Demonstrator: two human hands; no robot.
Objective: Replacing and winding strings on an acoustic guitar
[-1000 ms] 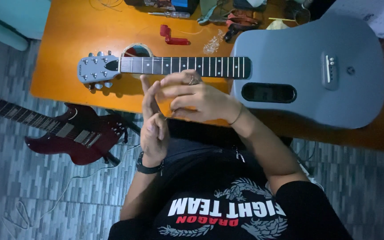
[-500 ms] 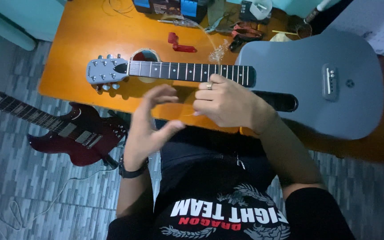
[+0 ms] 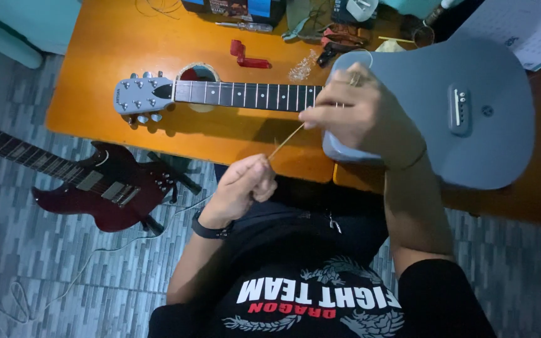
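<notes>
Holding a thin guitar string taut between the pinching left hand and right hand, near the grey guitar on the desk; steady tension should prevent kinks.

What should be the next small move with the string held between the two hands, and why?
Probably carry the string toward the bridge of the grey guitar. The left hand and right hand pinch it taut over the table's edge, and the fretboard looks to carry no strings, so an end likely needs anchoring first.
</notes>
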